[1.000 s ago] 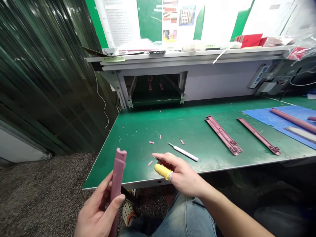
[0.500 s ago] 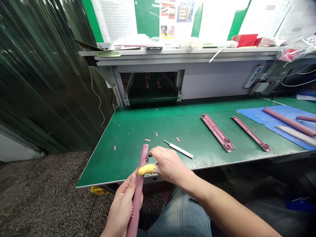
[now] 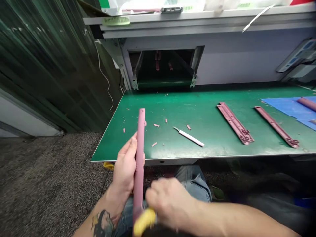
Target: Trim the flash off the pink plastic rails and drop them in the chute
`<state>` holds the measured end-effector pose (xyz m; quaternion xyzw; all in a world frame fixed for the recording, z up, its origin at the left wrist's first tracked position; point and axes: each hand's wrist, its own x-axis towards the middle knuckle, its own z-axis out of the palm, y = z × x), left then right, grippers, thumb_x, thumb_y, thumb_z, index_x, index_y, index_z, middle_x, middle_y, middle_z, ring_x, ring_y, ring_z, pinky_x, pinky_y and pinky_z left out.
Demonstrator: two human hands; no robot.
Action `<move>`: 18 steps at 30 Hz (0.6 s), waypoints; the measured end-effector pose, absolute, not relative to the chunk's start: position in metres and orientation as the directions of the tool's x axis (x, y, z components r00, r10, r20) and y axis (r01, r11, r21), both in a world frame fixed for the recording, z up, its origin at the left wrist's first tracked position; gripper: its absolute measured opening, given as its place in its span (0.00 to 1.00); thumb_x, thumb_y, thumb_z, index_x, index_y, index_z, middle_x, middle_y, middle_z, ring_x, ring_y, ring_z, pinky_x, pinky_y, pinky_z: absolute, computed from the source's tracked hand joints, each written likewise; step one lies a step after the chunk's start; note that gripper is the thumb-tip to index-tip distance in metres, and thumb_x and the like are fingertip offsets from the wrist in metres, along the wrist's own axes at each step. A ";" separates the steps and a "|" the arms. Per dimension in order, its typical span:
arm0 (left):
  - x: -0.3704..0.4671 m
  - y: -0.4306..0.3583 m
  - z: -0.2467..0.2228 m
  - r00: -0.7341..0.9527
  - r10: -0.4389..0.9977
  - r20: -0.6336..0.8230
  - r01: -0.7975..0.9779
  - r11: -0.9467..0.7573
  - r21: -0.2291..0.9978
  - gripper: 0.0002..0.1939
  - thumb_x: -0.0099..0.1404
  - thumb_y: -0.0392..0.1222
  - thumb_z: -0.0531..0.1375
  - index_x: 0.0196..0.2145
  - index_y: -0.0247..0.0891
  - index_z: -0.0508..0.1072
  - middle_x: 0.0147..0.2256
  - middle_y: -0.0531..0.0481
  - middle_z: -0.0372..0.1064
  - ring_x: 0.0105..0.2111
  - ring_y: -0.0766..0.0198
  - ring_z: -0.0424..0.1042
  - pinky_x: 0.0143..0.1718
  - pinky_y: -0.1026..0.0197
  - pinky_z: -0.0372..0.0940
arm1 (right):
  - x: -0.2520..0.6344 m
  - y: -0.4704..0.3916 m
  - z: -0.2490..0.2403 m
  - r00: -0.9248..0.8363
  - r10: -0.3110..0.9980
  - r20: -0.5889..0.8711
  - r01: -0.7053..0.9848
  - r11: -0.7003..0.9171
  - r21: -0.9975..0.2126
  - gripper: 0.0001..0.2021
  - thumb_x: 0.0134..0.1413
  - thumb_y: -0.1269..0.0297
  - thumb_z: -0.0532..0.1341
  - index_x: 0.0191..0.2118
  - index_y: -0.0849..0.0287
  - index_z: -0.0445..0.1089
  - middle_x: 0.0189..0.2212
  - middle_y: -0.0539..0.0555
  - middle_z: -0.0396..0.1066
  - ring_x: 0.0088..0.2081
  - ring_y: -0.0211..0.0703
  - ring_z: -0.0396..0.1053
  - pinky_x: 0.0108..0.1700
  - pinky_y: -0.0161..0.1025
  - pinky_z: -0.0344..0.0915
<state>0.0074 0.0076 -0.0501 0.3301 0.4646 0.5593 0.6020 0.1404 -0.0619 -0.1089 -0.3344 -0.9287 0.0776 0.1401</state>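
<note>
My left hand [image 3: 125, 164] is wrapped round a long, narrow pink plastic strip [image 3: 140, 148], which stands nearly upright in the view. The strip has a small hole near its top end and a little tab on its right side. My right hand [image 3: 170, 200], blurred by motion, is closed beside the strip's lower part. Its thumb wears a yellow cover [image 3: 145, 221] and overlaps the strip there. Whatever lies in the right fingers is hidden. On the bench, a slim white-handled tool [image 3: 191, 138] with a thin metal tip lies right of the strip.
Small pink scraps [image 3: 156, 125] are scattered on the green bench [image 3: 197, 113]. To the right lie a pair of pink channelled parts [image 3: 234, 123] and a single one [image 3: 276, 126]. A blue sheet [image 3: 283, 107] is farther right. A conveyor opening [image 3: 165, 74] sits at the back.
My right hand has moved from the strip's upper end down to its lower part. The view has tilted downward. Another pink scrap now shows near the bench's front edge.
</note>
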 end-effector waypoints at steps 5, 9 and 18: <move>-0.007 0.033 -0.043 -0.156 0.979 -0.132 -0.386 0.062 0.920 0.23 0.62 0.57 0.58 0.53 0.49 0.70 0.22 0.59 0.53 0.16 0.75 0.53 0.13 0.72 0.51 | 0.152 -0.077 -0.128 -0.734 0.583 0.347 0.376 0.775 -0.507 0.10 0.62 0.59 0.55 0.38 0.57 0.70 0.23 0.49 0.69 0.23 0.37 0.62 0.23 0.34 0.54; -0.001 0.027 -0.051 -0.124 0.982 -0.144 -0.345 0.094 0.934 0.24 0.61 0.56 0.60 0.53 0.45 0.71 0.22 0.58 0.57 0.17 0.75 0.55 0.14 0.72 0.53 | 0.167 -0.031 -0.089 -0.307 0.814 0.493 0.414 0.580 -0.701 0.16 0.62 0.63 0.56 0.53 0.60 0.65 0.32 0.53 0.73 0.31 0.39 0.67 0.35 0.36 0.61; 0.014 0.014 -0.052 -0.073 0.984 -0.164 -0.322 0.133 0.937 0.25 0.61 0.54 0.60 0.54 0.44 0.70 0.19 0.58 0.60 0.17 0.73 0.56 0.17 0.72 0.54 | 0.155 -0.014 -0.089 -0.198 0.782 0.591 0.453 0.608 -0.652 0.08 0.54 0.69 0.62 0.41 0.59 0.74 0.31 0.53 0.76 0.31 0.40 0.70 0.35 0.37 0.62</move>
